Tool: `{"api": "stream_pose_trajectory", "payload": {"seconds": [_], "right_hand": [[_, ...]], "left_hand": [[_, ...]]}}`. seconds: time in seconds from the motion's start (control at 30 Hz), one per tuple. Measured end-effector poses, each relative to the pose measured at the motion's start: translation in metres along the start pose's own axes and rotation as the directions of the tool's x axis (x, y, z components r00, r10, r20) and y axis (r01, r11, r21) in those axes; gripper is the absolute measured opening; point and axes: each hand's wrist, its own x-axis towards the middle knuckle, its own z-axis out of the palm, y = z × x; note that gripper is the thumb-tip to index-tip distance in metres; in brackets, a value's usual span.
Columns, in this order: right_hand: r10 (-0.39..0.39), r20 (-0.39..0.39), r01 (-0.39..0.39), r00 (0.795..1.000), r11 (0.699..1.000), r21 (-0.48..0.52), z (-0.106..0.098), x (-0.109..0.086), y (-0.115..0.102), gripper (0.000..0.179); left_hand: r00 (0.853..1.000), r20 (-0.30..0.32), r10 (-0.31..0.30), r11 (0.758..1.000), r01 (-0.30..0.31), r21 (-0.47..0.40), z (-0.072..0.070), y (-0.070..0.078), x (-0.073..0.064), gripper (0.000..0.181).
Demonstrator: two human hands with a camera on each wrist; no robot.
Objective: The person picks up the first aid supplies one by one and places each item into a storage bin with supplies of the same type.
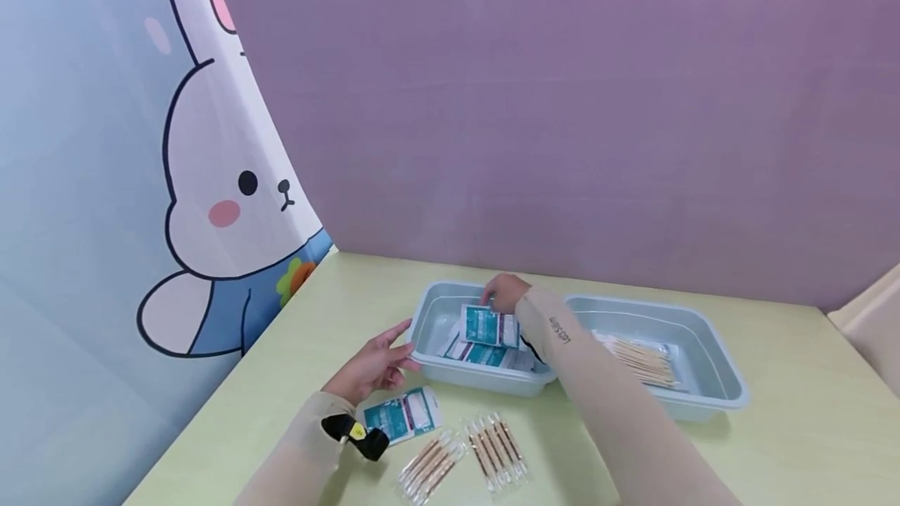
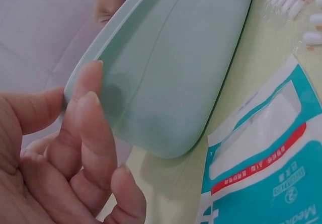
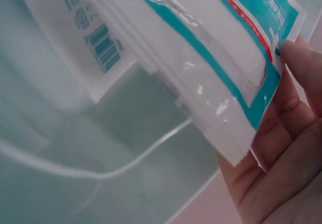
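Note:
My right hand (image 1: 508, 291) pinches a teal-and-white medical dressing packet (image 1: 488, 325) by its edge over the left light-blue plastic basin (image 1: 478, 378). The right wrist view shows thumb and fingers on the packet's corner (image 3: 221, 48). Other packets (image 1: 474, 354) lie inside that basin, partly covered. My left hand (image 1: 369, 365) grips the basin's left rim, thumb on one side and fingers on the other, as the left wrist view shows. Below it on the table lies another teal-and-white packet (image 1: 402, 415).
Two clear sachets of brown-stemmed cotton swabs, one on the left (image 1: 432, 465) and one on the right (image 1: 496, 451), lie near the front. A second basin (image 1: 724, 361) stands at the right with a bundle of wooden sticks (image 1: 643, 363). A purple wall (image 1: 562, 115) rises behind the table.

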Motion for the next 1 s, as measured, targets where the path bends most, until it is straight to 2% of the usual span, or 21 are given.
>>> {"api": "stream_pose_trajectory", "payload": {"seconds": [0.2,0.33,0.47,0.6,0.7,0.83,1.0], "right_hand": [[0.029,0.071,-0.027,0.997,0.999,-0.017,0.007,0.004,0.000,0.025],[0.048,0.078,-0.045,0.996,0.998,-0.038,0.011,0.008,0.007,0.022],[0.029,0.084,-0.022,0.996,0.996,-0.082,0.009,0.006,0.006,0.022],[-0.018,0.084,0.030,0.996,0.990,-0.140,-0.005,-0.003,0.003,0.031],[-0.117,0.104,0.133,0.988,0.978,-0.162,-0.020,-0.019,0.003,0.032],[-0.253,0.162,0.279,0.954,0.946,-0.164,-0.038,-0.052,0.004,0.030],[-0.332,0.217,0.371,0.918,0.913,-0.168,-0.049,-0.096,0.006,0.029]], "left_hand": [[1.000,0.002,-0.002,1.000,0.002,0.013,0.001,-0.001,-0.002,0.054],[1.000,0.024,0.002,1.000,-0.002,0.009,0.001,-0.001,-0.004,0.055],[1.000,0.013,0.010,1.000,-0.010,0.013,0.000,0.001,-0.004,0.055],[1.000,-0.004,0.005,1.000,-0.005,0.017,0.003,0.001,-0.003,0.054],[1.000,0.007,0.008,1.000,-0.008,0.009,0.004,-0.002,-0.002,0.054],[0.999,0.043,0.022,1.000,-0.021,-0.014,0.001,-0.005,-0.001,0.057],[0.998,0.051,0.035,0.999,-0.033,-0.035,-0.006,-0.004,0.001,0.058]]}}
